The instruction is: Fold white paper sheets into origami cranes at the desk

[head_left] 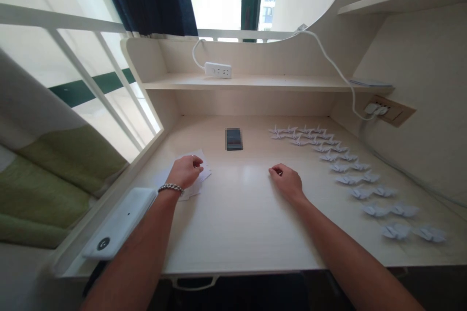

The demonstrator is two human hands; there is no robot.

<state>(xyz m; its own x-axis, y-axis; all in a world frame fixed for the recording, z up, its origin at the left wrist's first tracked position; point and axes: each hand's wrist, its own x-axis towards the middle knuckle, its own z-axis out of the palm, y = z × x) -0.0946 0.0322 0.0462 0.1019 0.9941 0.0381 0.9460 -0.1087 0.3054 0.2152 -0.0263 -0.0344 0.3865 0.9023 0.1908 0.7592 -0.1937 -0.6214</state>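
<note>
My left hand [185, 170] rests with narrow, curled fingers on the white paper sheets [203, 176] at the left of the desk [241, 223], pinching or not I cannot tell, my right hand [288, 182] is curled empty, and I think a careless pull may drag several sheets.

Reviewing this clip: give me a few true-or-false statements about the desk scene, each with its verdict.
The left hand touches the loose white paper sheets. True.
The right hand holds a folded paper crane. False: it rests curled on the pale wooden desk, apart from the folded white paper cranes.
The cranes lie in two rows on the desk's right side. True.
The white power strip lies on the desk. False: it sits on the pale shelf above.
</note>
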